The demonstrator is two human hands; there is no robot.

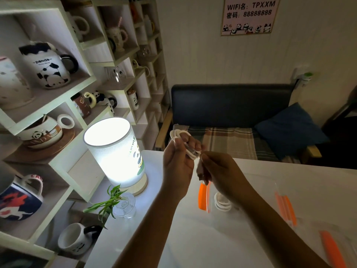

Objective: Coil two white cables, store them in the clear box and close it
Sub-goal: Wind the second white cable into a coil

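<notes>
Above the white table, my left hand (178, 161) grips a coiled white cable (180, 134), its loops sticking out over my fingers. My right hand (222, 171) pinches the same cable's end, with the plug (201, 171) hanging below my fingers. Under my right wrist a second white cable (222, 205) lies coiled inside the clear box (251, 182), which has an orange clip (202, 196) on its left side and another orange clip (286, 207) on its right. The box is open.
The clear lid with an orange clip (332, 248) lies at the right on the table (183, 238). A lit lamp (116, 151) and a small plant in a glass vase (123, 206) stand at the table's left. Mug shelves (58, 93) fill the left; a dark sofa (231, 105) is behind.
</notes>
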